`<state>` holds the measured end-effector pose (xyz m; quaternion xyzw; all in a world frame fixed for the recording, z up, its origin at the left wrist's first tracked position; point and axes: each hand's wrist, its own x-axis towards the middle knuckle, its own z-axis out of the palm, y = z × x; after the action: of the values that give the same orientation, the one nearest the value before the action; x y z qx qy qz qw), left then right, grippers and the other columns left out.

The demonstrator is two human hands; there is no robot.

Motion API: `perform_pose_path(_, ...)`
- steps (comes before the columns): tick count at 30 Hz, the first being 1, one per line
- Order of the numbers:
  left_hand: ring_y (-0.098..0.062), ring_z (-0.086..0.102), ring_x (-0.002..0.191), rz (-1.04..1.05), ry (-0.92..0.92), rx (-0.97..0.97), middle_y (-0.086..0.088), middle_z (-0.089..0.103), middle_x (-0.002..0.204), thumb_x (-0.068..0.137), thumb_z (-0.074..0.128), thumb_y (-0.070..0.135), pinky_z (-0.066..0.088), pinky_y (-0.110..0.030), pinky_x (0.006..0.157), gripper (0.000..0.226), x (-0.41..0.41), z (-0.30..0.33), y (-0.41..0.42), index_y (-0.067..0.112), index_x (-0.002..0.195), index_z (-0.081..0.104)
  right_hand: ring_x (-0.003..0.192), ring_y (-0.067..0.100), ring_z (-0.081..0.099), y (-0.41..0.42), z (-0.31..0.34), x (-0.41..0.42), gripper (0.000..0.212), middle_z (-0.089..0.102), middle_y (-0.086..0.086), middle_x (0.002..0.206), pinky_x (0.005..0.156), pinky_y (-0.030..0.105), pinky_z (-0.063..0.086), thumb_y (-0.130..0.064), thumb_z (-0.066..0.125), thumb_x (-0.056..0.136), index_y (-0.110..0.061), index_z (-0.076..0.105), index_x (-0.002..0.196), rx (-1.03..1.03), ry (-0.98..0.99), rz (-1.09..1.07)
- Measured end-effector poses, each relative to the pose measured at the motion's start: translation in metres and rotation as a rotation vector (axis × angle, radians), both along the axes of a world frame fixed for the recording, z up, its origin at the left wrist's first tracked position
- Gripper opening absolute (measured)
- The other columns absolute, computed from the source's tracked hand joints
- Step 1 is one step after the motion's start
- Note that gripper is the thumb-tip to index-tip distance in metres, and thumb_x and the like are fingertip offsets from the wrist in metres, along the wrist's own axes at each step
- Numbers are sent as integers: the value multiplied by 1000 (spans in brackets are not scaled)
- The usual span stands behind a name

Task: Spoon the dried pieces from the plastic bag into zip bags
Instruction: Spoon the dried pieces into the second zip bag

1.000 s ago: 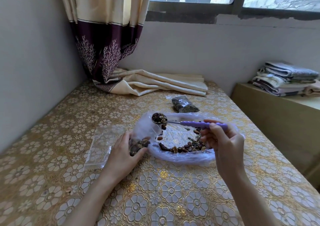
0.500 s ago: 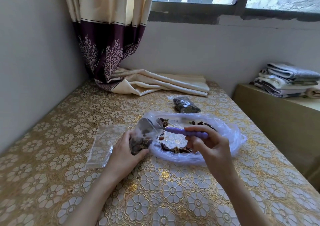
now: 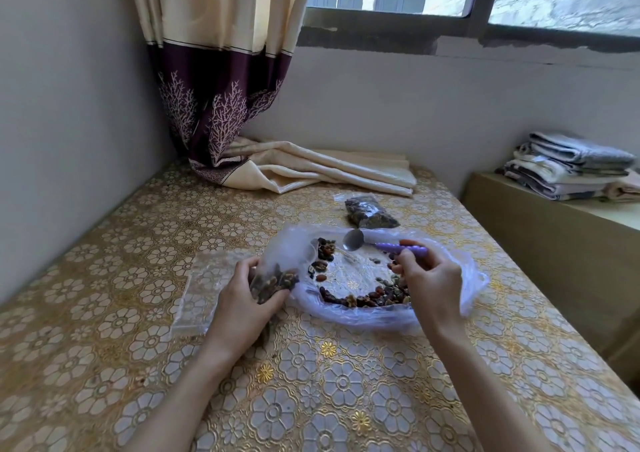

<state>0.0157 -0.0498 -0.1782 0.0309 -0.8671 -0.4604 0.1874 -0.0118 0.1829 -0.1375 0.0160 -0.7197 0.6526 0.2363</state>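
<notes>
Spoon (image 3: 353, 240) empty, right fingers (image 3: 403, 261) pinching handle; left fingers (image 3: 273, 301) gripping zip bag (image 3: 273, 278)

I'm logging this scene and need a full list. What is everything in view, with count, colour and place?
plastic bag: 1, clear, table centre, spread open
dried pieces: many, brown, in plastic bag
spoon: 1, purple handle, empty, over plastic bag
zip bag: 1, clear, partly filled, left of plastic bag
filled bag: 1, clear, behind plastic bag
empty bags: clear, flat, table left
curtain: 1, cream and purple, back corner
folded cloths: stack, right ledge
left hand: grips zip bag
right hand: holds spoon
</notes>
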Motion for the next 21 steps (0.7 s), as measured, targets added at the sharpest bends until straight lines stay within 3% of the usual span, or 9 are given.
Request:
perform_pose_path(3, -4, 60, 88, 14, 12, 41, 11, 61, 98, 74, 75, 32, 41, -9, 64, 51, -1, -1, -2, 26, 115, 45, 55, 9, 59, -7, 0, -7, 33, 65, 0, 62, 45, 16, 45, -3, 58, 85, -32, 63, 70, 55, -29, 5)
perform_pose_path(7, -8, 61, 92, 32, 20, 74, 8, 62, 103, 75, 75, 30, 46, -17, 71, 51, -2, -3, -4, 24, 117, 46, 61, 16, 60, -13, -7, -10, 26, 65, 8, 69, 53, 29, 46, -3, 55, 87, -28, 64, 82, 22, -128, 80)
perform_pose_path(12, -13, 61, 95, 25, -9, 93, 5, 62, 107, 76, 74, 31, 46, -21, 76, 52, -5, -5, -5, 25, 119, 45, 54, 7, 57, -13, -7, -13, 21, 64, 5, 64, 48, 20, 45, 1, 56, 85, -16, 68, 84, -59, -180, 143)
perform_pose_path(16, -11, 61, 93, 23, -22, 94, 8, 62, 103, 76, 74, 31, 45, -16, 71, 49, -4, -3, -4, 27, 116, 46, 54, 10, 60, -13, -8, -16, 19, 65, 2, 60, 48, 18, 46, 1, 55, 88, -13, 67, 83, -169, -265, 186)
perform_pose_path(21, 8, 53, 84, -3, -39, 56, 21, 57, 93, 76, 73, 32, 37, -9, 62, 43, -1, 1, -2, 34, 108, 44, 58, 13, 67, -11, -9, -17, 18, 70, 8, 64, 50, 17, 50, -1, 53, 91, -10, 67, 85, -255, -341, 227)
